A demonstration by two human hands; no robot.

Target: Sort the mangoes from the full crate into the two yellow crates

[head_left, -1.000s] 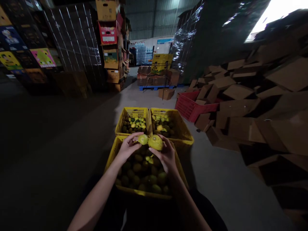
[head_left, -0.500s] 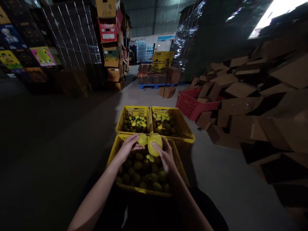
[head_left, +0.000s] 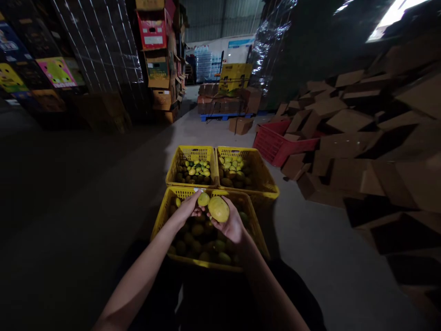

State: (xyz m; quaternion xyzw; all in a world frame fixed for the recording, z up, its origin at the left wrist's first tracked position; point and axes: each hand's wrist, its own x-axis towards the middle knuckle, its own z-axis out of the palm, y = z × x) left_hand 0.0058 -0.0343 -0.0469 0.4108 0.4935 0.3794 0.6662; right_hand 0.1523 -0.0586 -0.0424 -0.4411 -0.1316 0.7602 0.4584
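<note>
Above the near yellow crate (head_left: pixel 158 220), both of my hands hold fruit that looks like lemons. My left hand (head_left: pixel 188 207) grips a small yellow-green lemon (head_left: pixel 203 199) between thumb and fingers. A larger yellow lemon (head_left: pixel 219 209) lies in my right hand (head_left: pixel 234 224), whose fingers curl under it. The two lemons are close side by side. Many green and yellowish fruits (head_left: pixel 197 230) fill the near crate in shadow, partly covered by my hands and forearms.
Beyond stand two more yellow crates, the left one (head_left: pixel 168 177) and the right one (head_left: pixel 267 177), with fruit inside. At right are a red crate (head_left: pixel 272 145) and a heap of cardboard boxes (head_left: pixel 351 179). Stacked cartons (head_left: pixel 161 99) and a blue pallet (head_left: pixel 220 116) stand farther back.
My right hand has turned palm up beneath the larger lemon, which sits slightly lower and to the left. My left hand still holds the smaller one. The view has tilted down slightly.
</note>
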